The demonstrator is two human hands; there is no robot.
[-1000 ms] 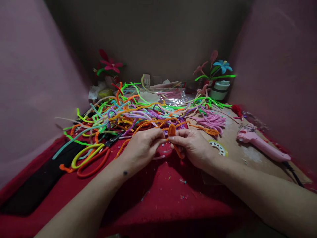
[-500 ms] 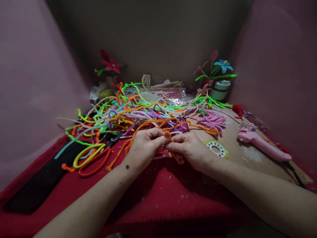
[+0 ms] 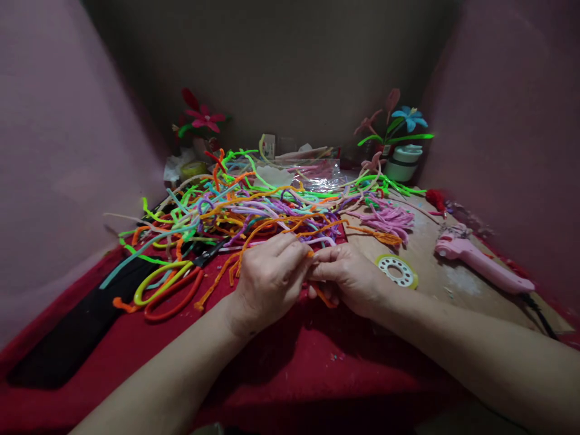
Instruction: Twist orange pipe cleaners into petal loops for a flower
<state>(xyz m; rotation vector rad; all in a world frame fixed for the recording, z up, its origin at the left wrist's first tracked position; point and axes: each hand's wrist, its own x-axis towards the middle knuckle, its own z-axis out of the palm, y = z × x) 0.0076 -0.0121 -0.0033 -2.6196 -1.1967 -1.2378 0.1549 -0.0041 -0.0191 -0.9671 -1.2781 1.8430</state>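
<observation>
Head view: left hand and right hand, fingertips now closed together, pinch an orange pipe cleaner low over the red-covered table near the tangled pile, its loop, upright a second ago, squeezed nearly out of sight, suggesting the fold is being tightened.

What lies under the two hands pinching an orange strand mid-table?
A red cloth lies beneath them. A tail of the orange fuzzy pipe cleaner pokes out below the right hand. The stretch pinched between it and the left hand is mostly covered by fingers.
</observation>
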